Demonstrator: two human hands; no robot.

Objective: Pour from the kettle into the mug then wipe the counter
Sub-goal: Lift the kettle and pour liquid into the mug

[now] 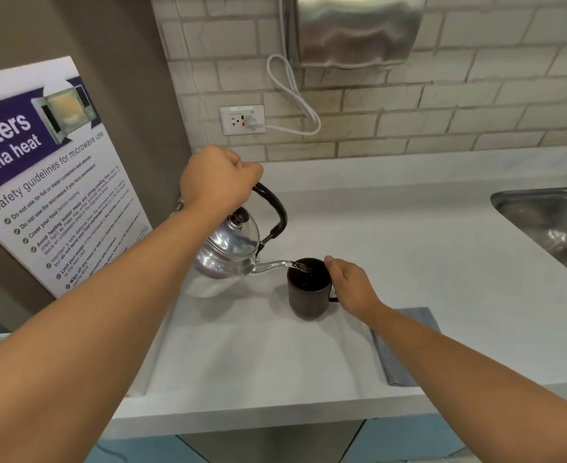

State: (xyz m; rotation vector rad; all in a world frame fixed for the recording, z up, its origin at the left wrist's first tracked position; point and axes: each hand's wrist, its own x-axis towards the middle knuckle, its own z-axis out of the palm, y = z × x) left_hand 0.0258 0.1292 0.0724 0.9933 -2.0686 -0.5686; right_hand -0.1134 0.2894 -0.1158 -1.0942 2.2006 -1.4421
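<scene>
A shiny metal kettle (pixel 228 255) with a black handle hangs tilted above the white counter (pixel 409 248), its spout over a dark brown mug (pixel 307 295). Water streams from the spout into the mug. My left hand (pixel 218 182) is closed around the top of the kettle's handle. My right hand (pixel 350 289) grips the mug by its handle on the right side, and the mug stands upright on the counter. A folded grey cloth (pixel 396 355) lies on the counter near the front edge, partly hidden under my right forearm.
A steel sink (pixel 549 222) is set into the counter at the right. A microwave safety poster (pixel 41 168) leans on the left wall. On the tiled back wall are a socket (pixel 242 120) with a white cable and a metal dispenser (pixel 355 28).
</scene>
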